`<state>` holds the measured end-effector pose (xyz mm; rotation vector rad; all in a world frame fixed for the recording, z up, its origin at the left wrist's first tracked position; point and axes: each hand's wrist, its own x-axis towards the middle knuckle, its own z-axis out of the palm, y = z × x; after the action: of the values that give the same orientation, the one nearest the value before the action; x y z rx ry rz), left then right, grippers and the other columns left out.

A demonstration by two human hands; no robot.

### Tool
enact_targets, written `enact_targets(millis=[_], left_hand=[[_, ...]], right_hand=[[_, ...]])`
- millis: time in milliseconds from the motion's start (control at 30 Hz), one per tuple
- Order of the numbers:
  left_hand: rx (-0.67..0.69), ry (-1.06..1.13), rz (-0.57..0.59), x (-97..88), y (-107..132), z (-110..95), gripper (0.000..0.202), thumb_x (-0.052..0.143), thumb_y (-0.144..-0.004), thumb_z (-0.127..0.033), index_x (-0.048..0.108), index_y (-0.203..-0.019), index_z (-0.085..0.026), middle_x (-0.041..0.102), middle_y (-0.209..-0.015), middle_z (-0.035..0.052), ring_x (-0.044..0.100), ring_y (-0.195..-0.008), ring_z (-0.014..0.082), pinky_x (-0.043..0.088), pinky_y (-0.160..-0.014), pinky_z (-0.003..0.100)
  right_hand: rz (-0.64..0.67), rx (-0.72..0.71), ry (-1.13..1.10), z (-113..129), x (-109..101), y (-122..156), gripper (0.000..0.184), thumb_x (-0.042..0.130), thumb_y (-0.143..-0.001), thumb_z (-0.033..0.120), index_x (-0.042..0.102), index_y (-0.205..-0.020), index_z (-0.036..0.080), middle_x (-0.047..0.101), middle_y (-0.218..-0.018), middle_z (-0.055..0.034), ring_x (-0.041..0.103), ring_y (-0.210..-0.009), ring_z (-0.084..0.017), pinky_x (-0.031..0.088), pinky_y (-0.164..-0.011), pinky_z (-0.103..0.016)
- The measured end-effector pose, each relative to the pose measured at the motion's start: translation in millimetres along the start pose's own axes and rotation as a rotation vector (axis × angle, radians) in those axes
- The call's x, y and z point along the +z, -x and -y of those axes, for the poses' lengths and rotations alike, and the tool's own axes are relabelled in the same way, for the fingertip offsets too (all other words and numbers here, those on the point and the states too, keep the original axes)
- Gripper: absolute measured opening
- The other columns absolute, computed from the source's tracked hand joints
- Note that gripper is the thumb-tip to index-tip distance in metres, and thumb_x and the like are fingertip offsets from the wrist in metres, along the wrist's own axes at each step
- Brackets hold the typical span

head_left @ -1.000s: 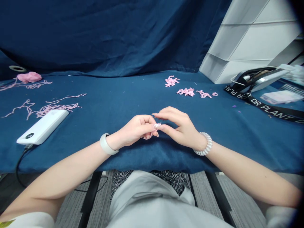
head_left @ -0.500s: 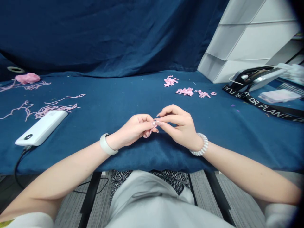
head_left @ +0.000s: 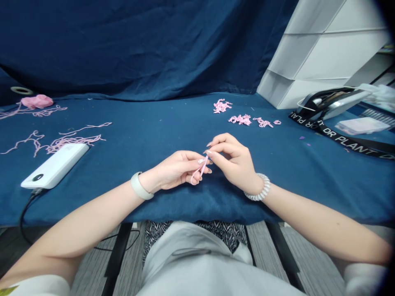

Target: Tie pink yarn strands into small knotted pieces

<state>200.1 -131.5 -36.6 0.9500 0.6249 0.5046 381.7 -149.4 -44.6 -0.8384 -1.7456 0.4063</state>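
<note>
Far to my left a ball of pink yarn (head_left: 37,101) sits on the blue cloth surface (head_left: 148,123), with loose pink strands (head_left: 61,142) lying nearer me, just behind a white power bank (head_left: 54,165) whose black cable (head_left: 26,209) runs down over the front edge; my left hand (head_left: 173,170), a white wristband (head_left: 140,186) on its wrist, rests near the middle of the front edge, its grip narrow, thumb and forefinger pinched on a pink yarn loop (head_left: 199,172); that loop is what has just changed: where only a small pink tip showed between my fingers a moment ago, a longer piece now stands clear of them, tilted, its rounded end hanging below my left fingers, so more of it is open to view and free to handle; my right hand (head_left: 234,164), a coiled bracelet (head_left: 258,189) on its wrist, meets the top of the loop in a narrow pinch, though my fingertips hide exactly how much they hold; beyond it lie small heaps of pink yarn pieces (head_left: 240,119); further right a black lanyard (head_left: 345,137) printed with white letters crosses the surface near a pale flat packet (head_left: 361,125), below a white panelled shelf unit (head_left: 321,53).
</note>
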Motion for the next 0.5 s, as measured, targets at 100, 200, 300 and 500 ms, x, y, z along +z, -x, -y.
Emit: enact_targets(millis=[100,200,300,500], left_hand=[[-0.043,-0.004,0.026,-2.6,0,1,0.03,0.079,-0.067,-0.03,0.065,-0.085,-0.011,0.067,-0.075,0.0034,0.055,-0.049,0.0032,0.047,-0.045,0.012],[-0.075,-0.061,0.029,-4.6,-1,1,0.031,0.08,-0.065,-0.03,0.063,-0.082,-0.011,0.067,-0.071,0.0037,0.056,-0.047,0.0046,0.049,-0.045,0.013],[-0.031,-0.092,0.018,-5.1,-2,2,0.031,0.08,-0.066,-0.03,0.06,-0.079,-0.01,0.065,-0.067,0.0033,0.057,-0.048,0.0057,0.05,-0.046,0.014],[0.129,-0.118,-0.152,-5.5,-7,1,0.038,0.082,-0.061,-0.032,0.055,-0.076,-0.011,0.06,-0.066,-0.0005,0.054,-0.049,0.004,0.051,-0.048,0.016]], right_hand=[[0.034,0.058,-0.043,1,1,0,0.012,0.062,-0.083,0.019,0.068,-0.072,0.016,0.062,-0.088,-0.0057,0.061,-0.083,-0.013,0.051,-0.071,-0.027],[0.067,0.048,-0.067,1,3,0,0.012,0.063,-0.083,0.02,0.068,-0.074,0.015,0.063,-0.088,-0.0056,0.061,-0.082,-0.012,0.051,-0.073,-0.026],[0.139,0.074,-0.126,-2,4,-1,0.013,0.059,-0.086,0.023,0.07,-0.083,0.016,0.065,-0.095,-0.0065,0.062,-0.09,-0.013,0.051,-0.08,-0.028],[0.193,0.411,-0.29,-13,5,-4,0.03,0.05,-0.091,0.042,0.061,-0.1,0.014,0.065,-0.099,-0.0074,0.061,-0.08,-0.012,0.052,-0.073,-0.027]])
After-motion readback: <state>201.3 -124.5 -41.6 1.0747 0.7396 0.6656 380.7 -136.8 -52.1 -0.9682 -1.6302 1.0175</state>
